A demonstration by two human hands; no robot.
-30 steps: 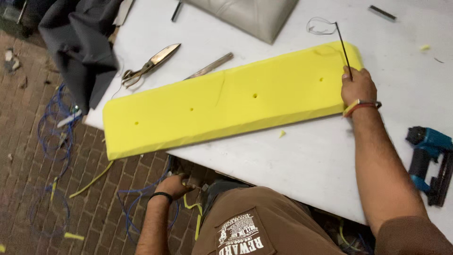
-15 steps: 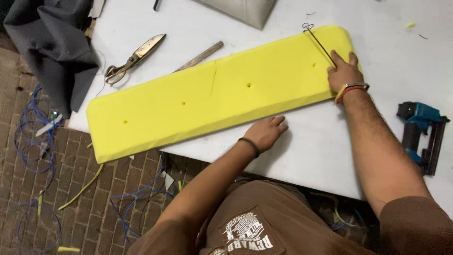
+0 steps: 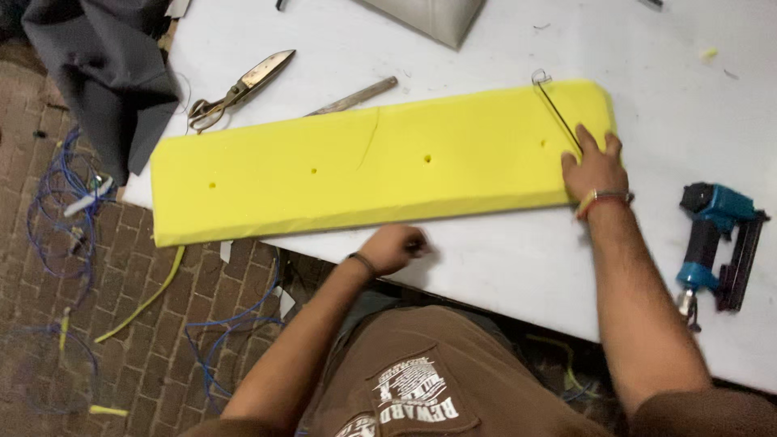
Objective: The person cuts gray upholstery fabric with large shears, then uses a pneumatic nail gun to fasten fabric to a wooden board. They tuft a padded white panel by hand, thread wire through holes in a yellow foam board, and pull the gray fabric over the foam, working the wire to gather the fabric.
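— Hands?
— Right hand [image 3: 595,166] flat on foam [image 3: 364,174], fingers spread, against a thin rod [image 3: 557,113]. Left hand [image 3: 395,247] curled by foam's near edge; grip impossible to tell.
— Foam?
— Lying along desk [image 3: 502,259], stretching left from right hand. Stapler [image 3: 716,243] just right of that wrist.

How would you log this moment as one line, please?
right hand: pressing yellow foam, long needle beside | left hand: closed, blurred, at table edge
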